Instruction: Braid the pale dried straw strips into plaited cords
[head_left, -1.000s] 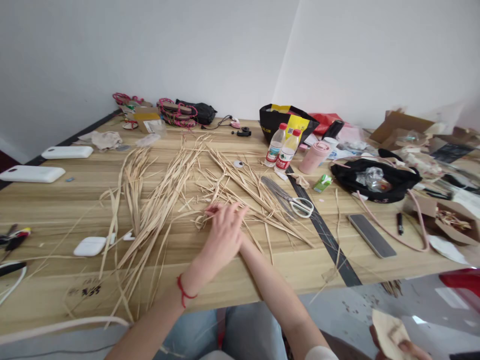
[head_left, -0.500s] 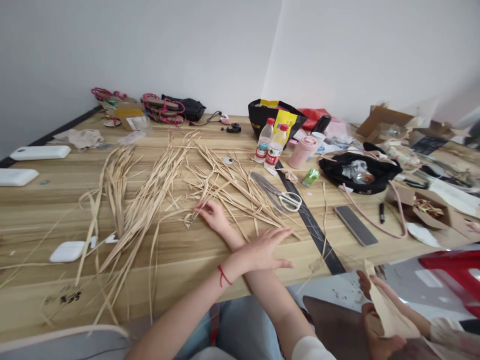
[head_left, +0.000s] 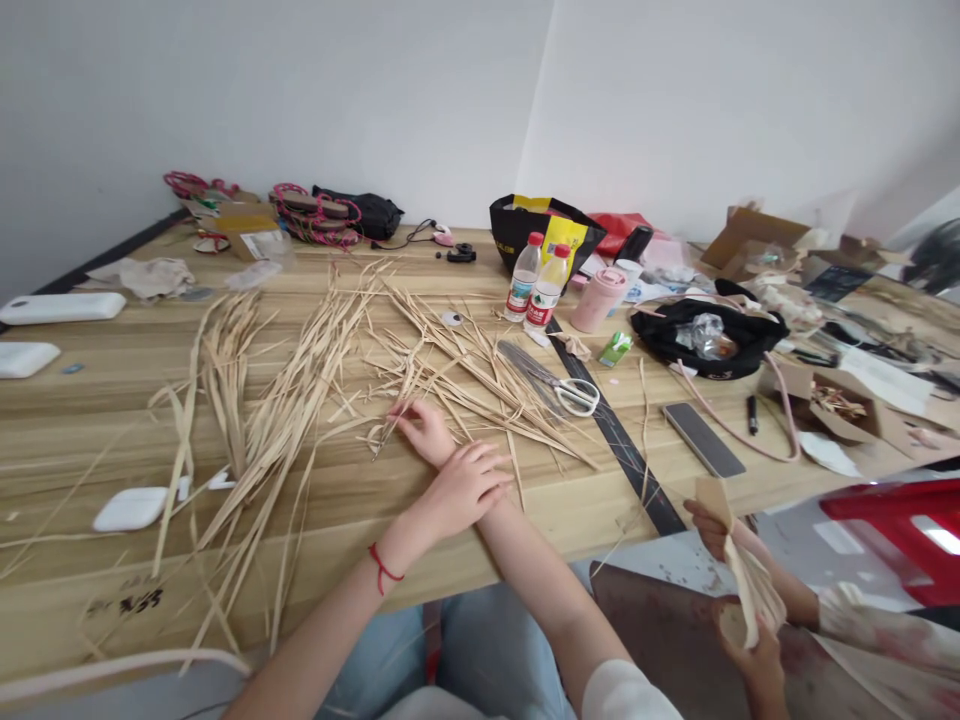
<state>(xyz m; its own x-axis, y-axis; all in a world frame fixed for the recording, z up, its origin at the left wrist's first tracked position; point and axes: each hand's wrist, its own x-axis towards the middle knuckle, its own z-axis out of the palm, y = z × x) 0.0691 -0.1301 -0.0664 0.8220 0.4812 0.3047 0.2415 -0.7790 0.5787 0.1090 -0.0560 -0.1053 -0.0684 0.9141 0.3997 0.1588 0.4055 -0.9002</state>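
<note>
My arms cross over the table. My left hand [head_left: 466, 484], with a red string bracelet on its wrist, lies across my right wrist and forearm, its fingers stretched out and holding nothing. Beyond it, my right hand [head_left: 426, 432] has thumb and fingertips pinched on the near end of a bunch of straw strips [head_left: 409, 370]. The small tangle at the fingertips is hard to make out. More dry straw strips [head_left: 307, 350] lie in a long pile to the left, beside a shorter bundle [head_left: 225, 370]. Scissors with white handles [head_left: 576, 396] rest right of the strips.
Two water bottles [head_left: 541, 300], a pink cup [head_left: 600, 298] and a black-and-yellow bag [head_left: 510, 225] stand at the back. A phone [head_left: 703, 440] and a black bag [head_left: 660, 335] lie right. An earbud case [head_left: 131, 509] is left. Another person's hands [head_left: 754, 655] hold tan cloth.
My left hand has moved left, from spread above my right forearm to resting over the right wrist. My right hand stays at the straw. The other person's hands have shifted the cloth.
</note>
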